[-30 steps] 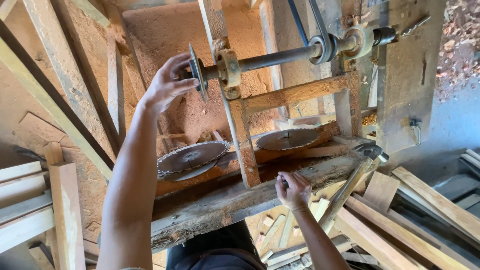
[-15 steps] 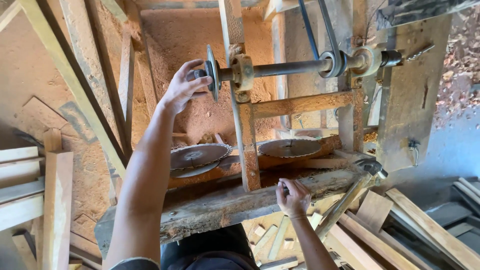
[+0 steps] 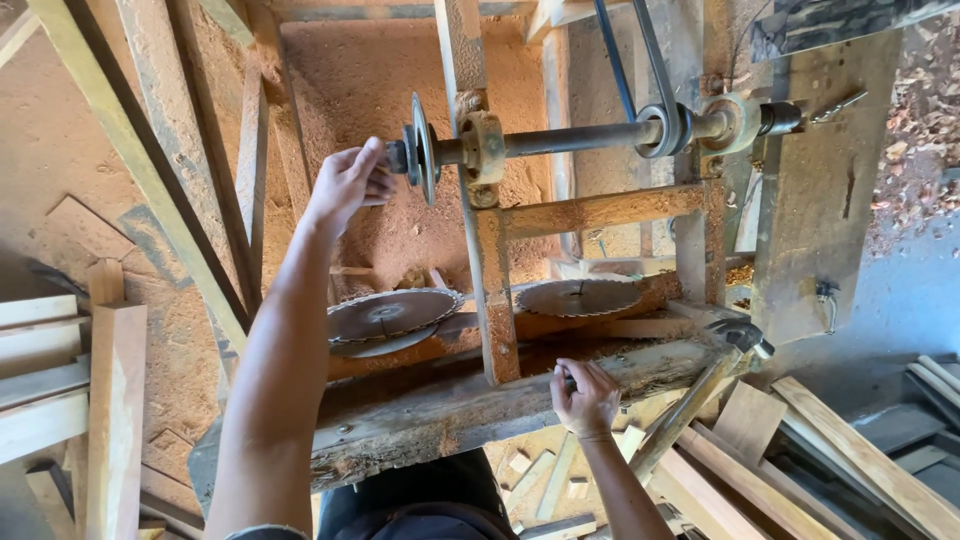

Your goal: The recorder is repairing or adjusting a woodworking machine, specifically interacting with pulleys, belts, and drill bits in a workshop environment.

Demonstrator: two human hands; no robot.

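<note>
Rusty steel met our left hand [image 3: 345, 185], fingers curled at the nut end of the shaft [image 3: 580, 137] by the upright disc [image 3: 422, 148], upper centre. Our right hand [image 3: 585, 397] gripped something small on the beam [image 3: 440, 415] below. Two toothed saw blades [image 3: 392, 312] lay flat mid-frame.

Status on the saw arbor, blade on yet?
Done: two circular blades lie flat on the frame, off the shaft. In hand: left hand at the flange on the shaft end; right hand grips something small on the beam. Left: no toothed blade visibly mounted.
</note>
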